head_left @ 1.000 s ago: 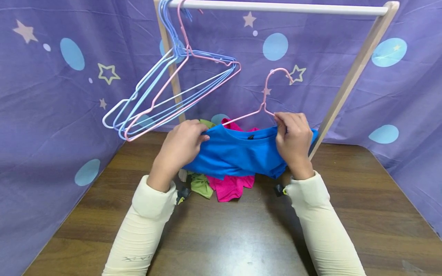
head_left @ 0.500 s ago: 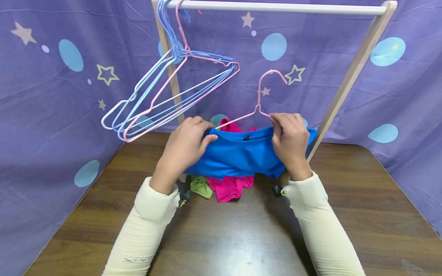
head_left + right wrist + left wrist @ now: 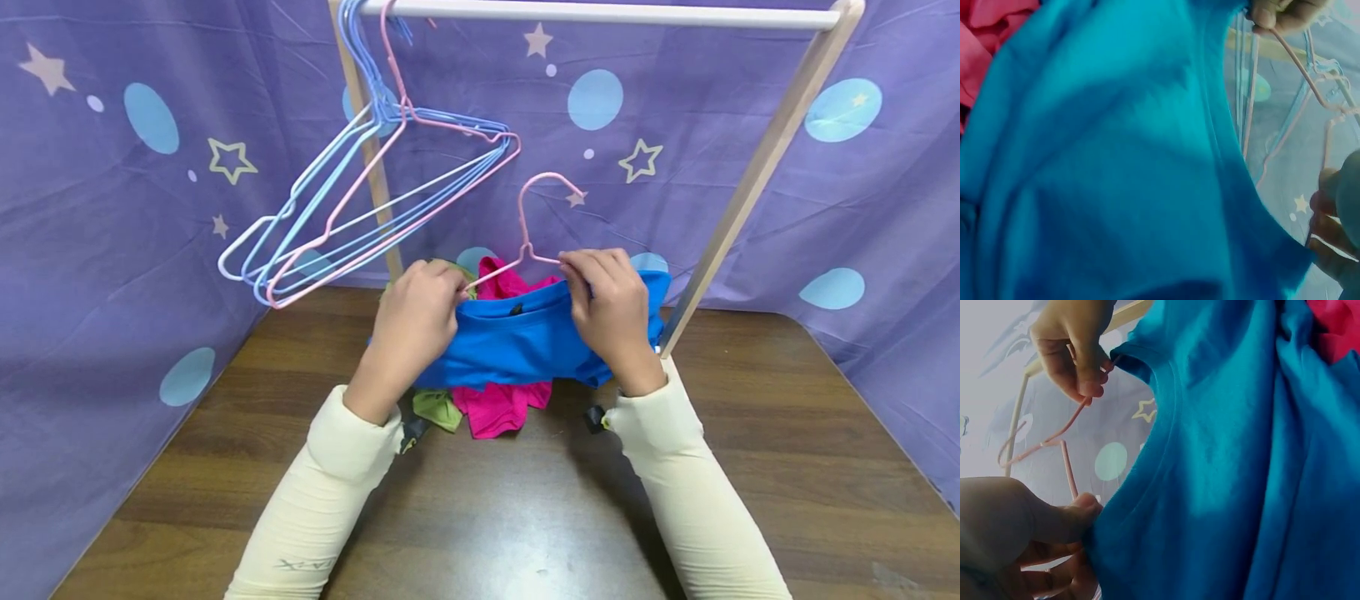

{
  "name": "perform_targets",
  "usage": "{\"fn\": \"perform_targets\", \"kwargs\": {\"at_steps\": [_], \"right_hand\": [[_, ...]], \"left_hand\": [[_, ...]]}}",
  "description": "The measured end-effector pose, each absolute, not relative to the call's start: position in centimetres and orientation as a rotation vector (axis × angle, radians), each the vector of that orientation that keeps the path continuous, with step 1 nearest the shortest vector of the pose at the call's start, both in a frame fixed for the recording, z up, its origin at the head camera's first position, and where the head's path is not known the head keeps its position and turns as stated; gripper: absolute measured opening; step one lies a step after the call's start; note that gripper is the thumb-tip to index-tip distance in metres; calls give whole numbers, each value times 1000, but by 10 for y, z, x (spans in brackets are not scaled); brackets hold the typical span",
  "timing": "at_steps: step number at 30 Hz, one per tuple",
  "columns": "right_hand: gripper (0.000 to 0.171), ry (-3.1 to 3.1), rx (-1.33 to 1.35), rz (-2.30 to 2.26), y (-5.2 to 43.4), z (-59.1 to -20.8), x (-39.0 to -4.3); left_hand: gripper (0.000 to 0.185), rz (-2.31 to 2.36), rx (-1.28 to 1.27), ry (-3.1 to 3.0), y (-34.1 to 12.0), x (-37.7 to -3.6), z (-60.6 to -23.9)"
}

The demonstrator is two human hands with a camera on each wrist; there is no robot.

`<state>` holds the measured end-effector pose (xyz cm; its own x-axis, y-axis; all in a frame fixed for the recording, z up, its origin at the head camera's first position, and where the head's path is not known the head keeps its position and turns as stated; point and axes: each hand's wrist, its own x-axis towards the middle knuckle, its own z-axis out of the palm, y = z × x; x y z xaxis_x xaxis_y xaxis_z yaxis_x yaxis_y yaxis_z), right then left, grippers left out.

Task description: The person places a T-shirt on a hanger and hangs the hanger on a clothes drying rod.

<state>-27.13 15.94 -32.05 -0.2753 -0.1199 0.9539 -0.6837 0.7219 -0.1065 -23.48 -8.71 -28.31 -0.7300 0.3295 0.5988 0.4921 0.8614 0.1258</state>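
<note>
A blue shirt point(image 3: 517, 342) is held up by its neckline, with a pink clothes hanger point(image 3: 527, 248) partly inside the neck opening. The hanger's hook rises bare above the collar. My left hand point(image 3: 416, 321) pinches the shirt at the left of the neckline, where the hanger's arm runs under the thumb; its fingertips are hidden in the head view. At the other side my right hand point(image 3: 611, 308) pinches the hanger's right arm between thumb and fingers. The left wrist view shows that wire point(image 3: 1079, 415) passing from the right hand's fingertips into the collar.
Several blue, white and pink hangers point(image 3: 390, 179) hang at the left end of the rack's white rail point(image 3: 600, 11). A wooden post point(image 3: 757, 183) stands at the right. Pink cloth point(image 3: 501, 412) and green cloth point(image 3: 437, 408) lie on the wooden table point(image 3: 510, 517) behind the shirt.
The hanger has shifted left and slightly down, and its hook tilts differently. My right hand has moved left with it. My left hand has moved right and down along the collar.
</note>
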Motion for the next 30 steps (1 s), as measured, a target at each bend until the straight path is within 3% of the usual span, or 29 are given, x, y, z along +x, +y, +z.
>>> {"fn": "perform_targets", "kwargs": {"at_steps": [7,22,30], "right_hand": [[24,-1843,625,689,184,-313,-274],[15,-1788,530,701,216,-311,-279],[23,-1812,505,646,230,-317,-284]], "left_hand": [[9,-405,-522,-2373,-91,-235,-283],[14,-481,-435,-2259,-93,-234,-279],[12,-488,-442,-2246,-95,-234,-279]]}}
